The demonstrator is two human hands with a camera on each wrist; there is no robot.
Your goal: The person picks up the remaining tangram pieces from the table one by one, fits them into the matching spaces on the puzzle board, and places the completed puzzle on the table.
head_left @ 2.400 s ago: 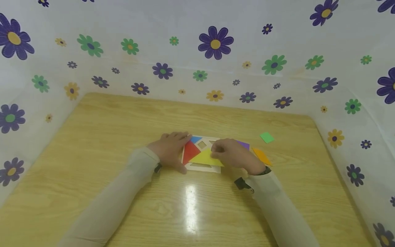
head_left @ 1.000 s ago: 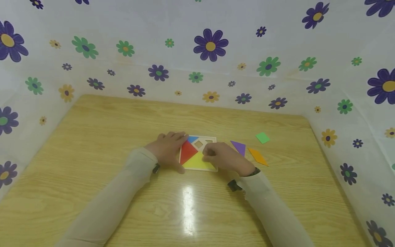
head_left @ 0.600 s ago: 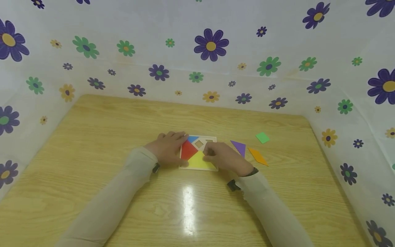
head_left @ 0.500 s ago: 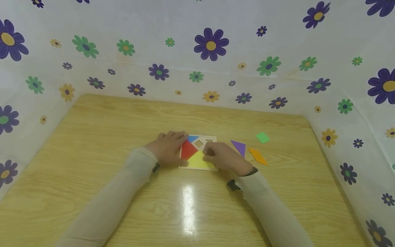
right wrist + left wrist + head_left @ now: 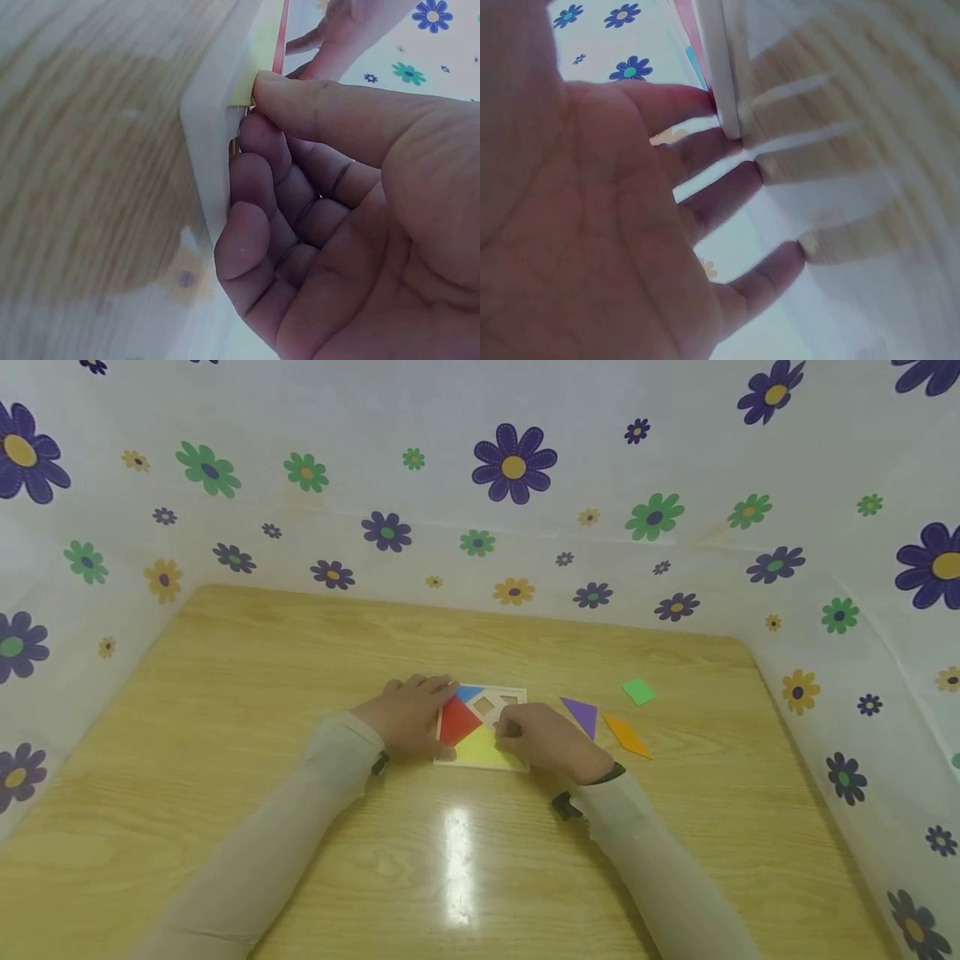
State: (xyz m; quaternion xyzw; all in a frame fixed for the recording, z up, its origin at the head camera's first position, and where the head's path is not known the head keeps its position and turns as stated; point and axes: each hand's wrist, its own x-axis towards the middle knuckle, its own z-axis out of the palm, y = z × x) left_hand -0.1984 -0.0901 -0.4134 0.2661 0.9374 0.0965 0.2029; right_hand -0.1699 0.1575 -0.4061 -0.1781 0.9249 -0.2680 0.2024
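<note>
A white tangram board (image 5: 480, 767) lies on the table, with a red triangle (image 5: 457, 723) and a blue piece (image 5: 468, 693) at its left. Along its front side lies a yellow triangle (image 5: 480, 749). My left hand (image 5: 406, 717) rests at the board's left edge with loosely straight fingers, its thumb at the front left corner. In the left wrist view, the fingertips (image 5: 784, 259) touch the table and the board's side. My right hand (image 5: 551, 739) pinches the yellow triangle's right end between thumb and index finger. The other fingers are curled against the board's edge in the right wrist view.
Right of the board lie a purple triangle (image 5: 582, 715), an orange parallelogram (image 5: 627, 736) and a green square (image 5: 638, 692). The board shows bare recesses toward its back right. A white flowered cloth (image 5: 450, 493) walls in the wooden table (image 5: 337, 652) at the back and sides.
The yellow triangle, askew over the board 2.4 seconds ago, now covers the front recess. My right hand shifted slightly left with it. The left thumb has moved inward onto the board's front corner.
</note>
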